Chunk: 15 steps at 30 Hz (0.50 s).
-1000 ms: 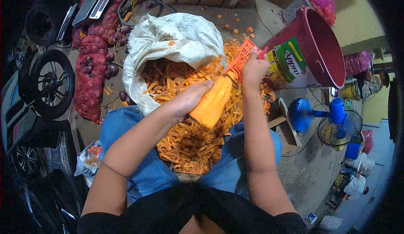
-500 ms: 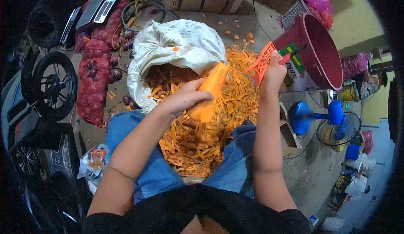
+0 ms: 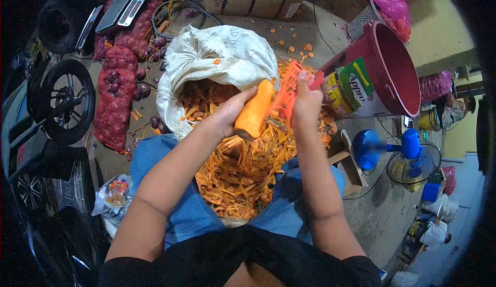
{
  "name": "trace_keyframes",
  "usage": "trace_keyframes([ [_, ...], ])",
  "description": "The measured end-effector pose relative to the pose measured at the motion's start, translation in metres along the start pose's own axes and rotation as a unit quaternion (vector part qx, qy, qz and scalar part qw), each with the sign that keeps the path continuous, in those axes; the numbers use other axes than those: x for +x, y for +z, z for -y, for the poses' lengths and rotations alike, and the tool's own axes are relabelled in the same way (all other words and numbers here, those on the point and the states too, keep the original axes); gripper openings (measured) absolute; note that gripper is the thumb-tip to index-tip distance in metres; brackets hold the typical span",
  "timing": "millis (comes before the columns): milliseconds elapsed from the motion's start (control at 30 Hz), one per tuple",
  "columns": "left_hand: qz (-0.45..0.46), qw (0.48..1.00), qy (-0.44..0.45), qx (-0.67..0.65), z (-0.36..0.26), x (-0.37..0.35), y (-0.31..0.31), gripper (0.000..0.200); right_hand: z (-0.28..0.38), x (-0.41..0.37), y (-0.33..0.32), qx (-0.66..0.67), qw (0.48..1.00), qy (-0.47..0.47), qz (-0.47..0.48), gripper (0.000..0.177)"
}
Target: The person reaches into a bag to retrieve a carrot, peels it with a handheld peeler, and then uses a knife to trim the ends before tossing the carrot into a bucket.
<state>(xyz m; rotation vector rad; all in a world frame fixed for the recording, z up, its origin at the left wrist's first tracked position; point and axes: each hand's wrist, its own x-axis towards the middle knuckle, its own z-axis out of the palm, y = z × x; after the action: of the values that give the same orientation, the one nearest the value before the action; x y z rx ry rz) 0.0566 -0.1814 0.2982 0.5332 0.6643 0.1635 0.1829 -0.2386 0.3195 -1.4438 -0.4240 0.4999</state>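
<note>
A thick, bright orange carrot (image 3: 257, 109) lies in my left hand (image 3: 231, 112), tilted, with its dark end toward me. My right hand (image 3: 308, 106) grips an orange plastic peeler (image 3: 287, 90) with a perforated body, held close along the carrot's right side. Below both hands, a heap of carrot peels (image 3: 235, 183) fills the space between my knees. More scraps show in the mouth of a white woven sack (image 3: 227, 47) just beyond my left hand.
A dark red bucket (image 3: 341, 57) leans at the right, near a blue fan (image 3: 368, 148) and an opened cardboard box (image 3: 351, 171). Red net bags of onions (image 3: 116, 101) lie left, with a scale (image 3: 118, 10) on top. Carrot slices (image 3: 309, 47) dot the floor ahead.
My right hand has moved left with the peeler, from beside the bucket to the carrot. The carrot has turned in my left hand, so its dark end now shows.
</note>
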Motion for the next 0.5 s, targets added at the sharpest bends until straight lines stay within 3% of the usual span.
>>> trace_keyframes([
  [167, 0.03, 0.996, 0.003, -0.09, 0.003, 0.004, 0.003, 0.034, -0.001, -0.011, 0.015, -0.009, 0.999, 0.031, 0.032, 0.025],
  [233, 0.014, 0.995, 0.01, -0.096, 0.004, 0.004, 0.004, 0.035, -0.018, -0.014, 0.018, -0.039, 0.994, -0.076, 0.068, 0.023],
  [300, 0.017, 0.995, 0.003, -0.103, 0.006, 0.004, 0.003, 0.034, -0.01, -0.019, 0.02, -0.006, 0.994, -0.075, 0.076, 0.021],
  [500, -0.002, 0.999, 0.001, -0.033, 0.012, 0.002, 0.002, 0.035, -0.009, -0.018, 0.017, -0.104, 0.983, -0.147, 0.039, 0.022],
])
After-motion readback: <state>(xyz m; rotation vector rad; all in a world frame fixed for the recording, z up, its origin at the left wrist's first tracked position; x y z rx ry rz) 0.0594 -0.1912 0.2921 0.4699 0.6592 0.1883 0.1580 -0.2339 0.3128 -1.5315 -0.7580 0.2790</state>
